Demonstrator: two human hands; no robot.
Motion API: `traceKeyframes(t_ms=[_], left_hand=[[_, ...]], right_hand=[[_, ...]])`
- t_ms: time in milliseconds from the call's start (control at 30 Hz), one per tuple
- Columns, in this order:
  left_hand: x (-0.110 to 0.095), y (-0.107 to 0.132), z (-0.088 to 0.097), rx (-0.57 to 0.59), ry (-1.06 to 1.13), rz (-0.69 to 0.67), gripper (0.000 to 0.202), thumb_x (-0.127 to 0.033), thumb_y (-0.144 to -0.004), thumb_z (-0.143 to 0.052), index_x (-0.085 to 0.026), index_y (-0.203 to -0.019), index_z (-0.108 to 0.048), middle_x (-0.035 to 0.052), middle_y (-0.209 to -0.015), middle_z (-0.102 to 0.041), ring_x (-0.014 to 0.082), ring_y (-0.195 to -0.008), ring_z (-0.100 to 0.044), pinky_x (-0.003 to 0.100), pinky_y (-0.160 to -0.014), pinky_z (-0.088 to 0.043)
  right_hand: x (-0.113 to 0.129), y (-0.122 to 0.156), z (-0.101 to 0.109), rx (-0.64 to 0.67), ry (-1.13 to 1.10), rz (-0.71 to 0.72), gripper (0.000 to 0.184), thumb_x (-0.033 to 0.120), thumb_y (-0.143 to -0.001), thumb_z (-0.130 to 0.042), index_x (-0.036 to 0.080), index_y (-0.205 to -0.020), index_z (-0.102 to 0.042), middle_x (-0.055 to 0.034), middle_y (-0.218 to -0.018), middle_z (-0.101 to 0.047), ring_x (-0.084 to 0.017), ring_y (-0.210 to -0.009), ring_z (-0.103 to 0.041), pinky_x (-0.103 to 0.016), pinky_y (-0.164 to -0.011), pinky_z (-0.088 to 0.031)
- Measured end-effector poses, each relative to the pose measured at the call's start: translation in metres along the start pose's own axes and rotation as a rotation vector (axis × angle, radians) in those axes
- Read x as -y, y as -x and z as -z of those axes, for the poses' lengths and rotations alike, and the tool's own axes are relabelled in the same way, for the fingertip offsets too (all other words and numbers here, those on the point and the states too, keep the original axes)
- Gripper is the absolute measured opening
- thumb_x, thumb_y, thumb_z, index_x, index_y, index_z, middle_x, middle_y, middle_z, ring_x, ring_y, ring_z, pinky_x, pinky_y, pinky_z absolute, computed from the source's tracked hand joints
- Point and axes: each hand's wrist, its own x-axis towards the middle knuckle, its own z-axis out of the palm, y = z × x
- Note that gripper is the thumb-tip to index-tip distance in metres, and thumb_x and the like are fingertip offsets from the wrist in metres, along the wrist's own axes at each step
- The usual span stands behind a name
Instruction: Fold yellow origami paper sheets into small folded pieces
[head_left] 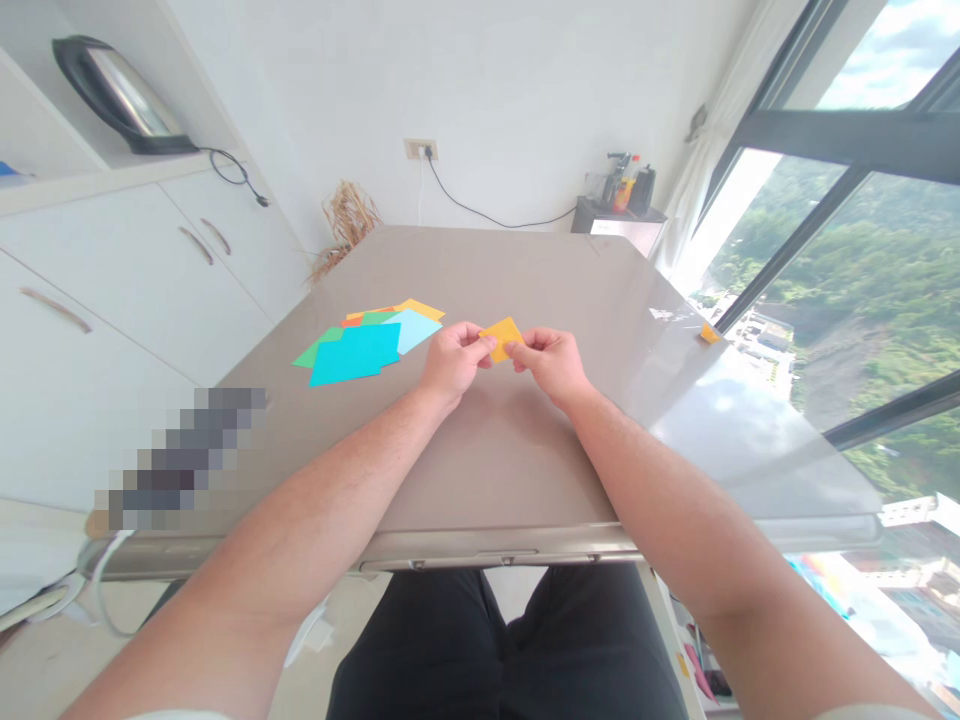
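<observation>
Between my two hands is a small yellow-orange piece of folded paper (pixel 504 335), tilted so that one corner points away from me. My left hand (pixel 454 362) pinches its left side between thumb and fingers. On the opposite side, my right hand (pixel 553 362) grips it the same way, thumb on top. Both hands are just above or resting on the table; I cannot tell which. Left of my left hand lies a loose fan of coloured paper sheets (pixel 355 354), with blue on top and light blue, green, orange and yellow showing beneath.
The grey-brown table (pixel 495 470) has its front edge near my lap. A pixelated dark object (pixel 184 460) lies at its left side. A small orange object (pixel 709 334) sits at the right edge by the window. Dried stalks (pixel 349 215) stand behind the far left corner.
</observation>
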Motion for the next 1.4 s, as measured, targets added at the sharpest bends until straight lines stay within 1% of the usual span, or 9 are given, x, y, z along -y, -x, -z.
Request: traceKeyframes(t_ms=[167,367,533,767,933,1000,1167,1300,1400], left_hand=[[0.002,-0.001,0.001,0.088,0.003,-0.014,0.022,-0.036,-0.071,-0.079,-0.018,-0.074,-0.067,0.0020,-0.076,-0.069,0.0147,-0.070,-0.062,0.029,-0.065,-0.052],[-0.003,-0.002,0.003,0.006,0.007,0.000,0.021,-0.033,-0.071,-0.077,-0.019,-0.069,-0.062,-0.0010,-0.066,-0.063,0.0120,-0.060,-0.057,0.029,-0.064,-0.049],[-0.006,-0.001,0.002,0.064,0.059,0.026,0.022,-0.035,-0.071,-0.078,-0.019,-0.074,-0.065,0.0007,-0.073,-0.068,0.0125,-0.062,-0.059,0.030,-0.066,-0.052],[0.002,-0.002,0.003,-0.155,-0.205,-0.122,0.026,-0.036,-0.077,-0.074,-0.021,-0.062,-0.058,-0.0022,-0.058,-0.061,0.0131,-0.056,-0.055,0.028,-0.060,-0.043],[0.001,-0.001,0.005,-0.219,-0.328,-0.179,0.029,-0.037,-0.082,-0.069,-0.022,-0.061,-0.056,-0.0027,-0.060,-0.063,0.0137,-0.057,-0.055,0.028,-0.061,-0.041],[-0.001,0.000,0.006,-0.221,-0.368,-0.204,0.028,-0.036,-0.083,-0.068,-0.022,-0.061,-0.059,-0.0021,-0.061,-0.064,0.0147,-0.060,-0.056,0.028,-0.063,-0.042],[-0.003,0.008,0.001,-0.090,-0.433,-0.382,0.014,-0.037,-0.081,-0.075,-0.023,-0.080,-0.077,0.0027,-0.080,-0.071,0.0178,-0.075,-0.061,0.030,-0.074,-0.047],[-0.002,0.012,-0.004,0.024,-0.430,-0.414,0.016,-0.033,-0.079,-0.076,-0.025,-0.093,-0.079,0.0056,-0.098,-0.073,0.0182,-0.082,-0.064,0.030,-0.077,-0.051],[-0.002,0.011,-0.005,-0.057,-0.405,-0.379,0.021,-0.027,-0.078,-0.074,-0.023,-0.099,-0.075,0.0056,-0.102,-0.072,0.0179,-0.085,-0.065,0.030,-0.077,-0.053]], right_hand=[[-0.001,-0.002,0.002,-0.024,-0.015,0.000,0.024,0.040,-0.071,-0.078,0.021,-0.066,-0.065,0.0009,-0.062,-0.063,-0.013,-0.060,-0.053,-0.028,-0.057,-0.041],[-0.001,-0.003,0.004,-0.024,-0.115,0.002,0.023,0.040,-0.072,-0.080,0.021,-0.069,-0.068,0.0002,-0.064,-0.065,-0.014,-0.061,-0.058,-0.031,-0.065,-0.051],[0.000,-0.003,0.005,-0.044,-0.121,-0.010,0.020,0.038,-0.072,-0.079,0.020,-0.071,-0.069,0.0004,-0.063,-0.065,-0.013,-0.061,-0.059,-0.030,-0.064,-0.051],[0.007,0.003,-0.006,-0.129,-0.040,-0.040,0.021,0.038,-0.075,-0.077,0.020,-0.078,-0.067,-0.0001,-0.067,-0.068,-0.013,-0.059,-0.062,-0.028,-0.059,-0.051],[0.006,0.003,-0.009,-0.246,-0.070,-0.025,0.021,0.036,-0.075,-0.075,0.021,-0.083,-0.063,-0.0003,-0.075,-0.070,-0.015,-0.067,-0.069,-0.029,-0.062,-0.055],[0.006,0.003,-0.009,-0.197,-0.081,-0.018,0.022,0.039,-0.077,-0.075,0.020,-0.080,-0.065,-0.0020,-0.075,-0.071,-0.016,-0.070,-0.070,-0.029,-0.065,-0.057],[0.007,0.007,-0.010,0.048,-0.169,0.021,0.032,0.046,-0.078,-0.078,0.020,-0.097,-0.075,-0.0062,-0.094,-0.078,-0.020,-0.092,-0.072,-0.030,-0.072,-0.060],[0.005,0.004,-0.011,-0.033,-0.145,0.036,0.025,0.040,-0.076,-0.078,0.020,-0.089,-0.074,-0.0041,-0.086,-0.077,-0.018,-0.083,-0.072,-0.027,-0.068,-0.058],[0.002,0.000,-0.009,-0.078,-0.127,0.004,0.018,0.036,-0.077,-0.075,0.019,-0.081,-0.072,-0.0030,-0.076,-0.074,-0.017,-0.076,-0.072,-0.027,-0.066,-0.058]])
